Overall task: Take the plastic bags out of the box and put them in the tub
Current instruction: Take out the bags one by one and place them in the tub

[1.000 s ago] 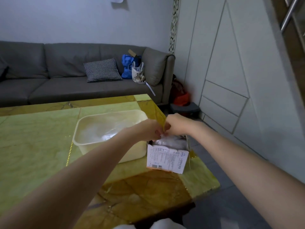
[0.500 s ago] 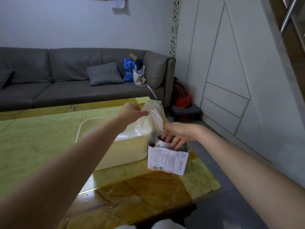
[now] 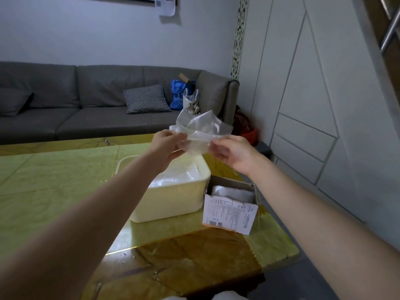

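Observation:
A clear plastic bag (image 3: 200,131) is held up in the air above the far side of the cream tub (image 3: 173,202). My left hand (image 3: 166,146) pinches its left edge and my right hand (image 3: 231,152) pinches its right edge. The tub stands on the table and holds other clear bags (image 3: 173,178). To its right stands the small open cardboard box (image 3: 232,204) with a white printed label on its front; more bags (image 3: 233,193) lie inside it.
The green and amber marble table (image 3: 54,187) ends just right of the box. A grey sofa (image 3: 86,109) with a checked cushion and bags stands behind. White cabinet panels (image 3: 313,105) line the right side.
My left hand has drawn a bag up out of the box. My right hand left the box and took hold of the bag's other edge; both hands now hold it higher.

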